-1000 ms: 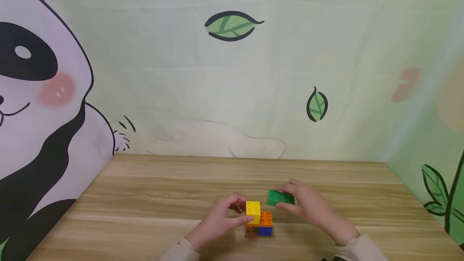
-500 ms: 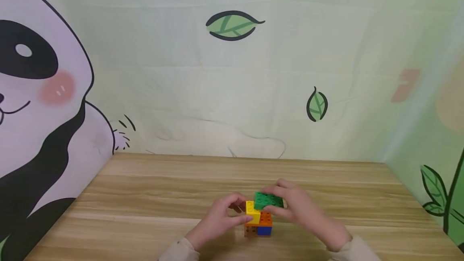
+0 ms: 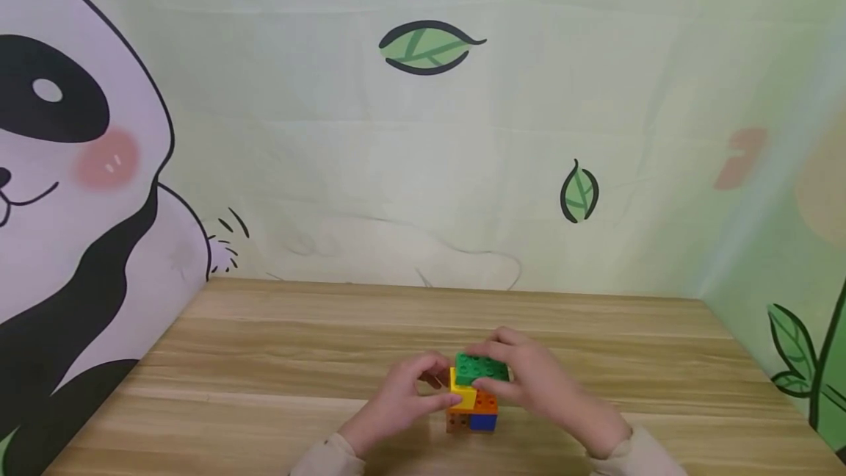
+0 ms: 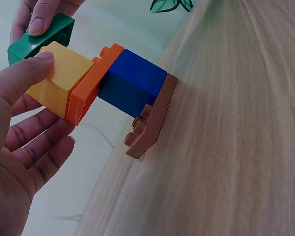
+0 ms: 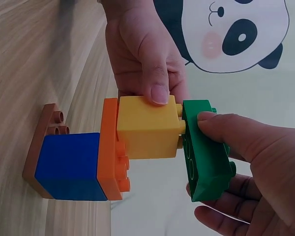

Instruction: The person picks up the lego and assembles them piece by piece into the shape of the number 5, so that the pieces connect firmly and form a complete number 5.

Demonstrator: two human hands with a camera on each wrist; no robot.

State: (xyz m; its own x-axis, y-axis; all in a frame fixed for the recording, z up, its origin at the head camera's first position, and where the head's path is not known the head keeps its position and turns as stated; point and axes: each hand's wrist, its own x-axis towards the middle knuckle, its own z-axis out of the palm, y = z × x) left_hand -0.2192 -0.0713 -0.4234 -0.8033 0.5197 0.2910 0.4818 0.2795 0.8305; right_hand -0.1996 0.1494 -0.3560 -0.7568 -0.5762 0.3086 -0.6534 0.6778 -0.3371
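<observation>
A stack of toy building bricks stands on the wooden table. At its base lies a flat brown brick (image 4: 155, 118), with a blue brick (image 5: 69, 164) on one end. Over the blue one sits a flat orange brick (image 5: 110, 147), topped by a yellow brick (image 5: 147, 128) at its left end. My left hand (image 3: 406, 395) pinches the yellow brick between thumb and fingers. My right hand (image 3: 538, 380) holds a flat green brick (image 3: 482, 369) by its edges, slightly tilted, right at the yellow brick's studs and reaching out over the orange brick to the right.
The wooden table (image 3: 297, 351) spreads around the stack. Behind it hangs a pale green cloth backdrop (image 3: 297, 131) printed with leaves, and a panda picture (image 3: 142, 241) covers the left side.
My right hand has brought the green brick left, from beside the stack to over the yellow brick. The left hand keeps its grip on the yellow brick, nearly still.
</observation>
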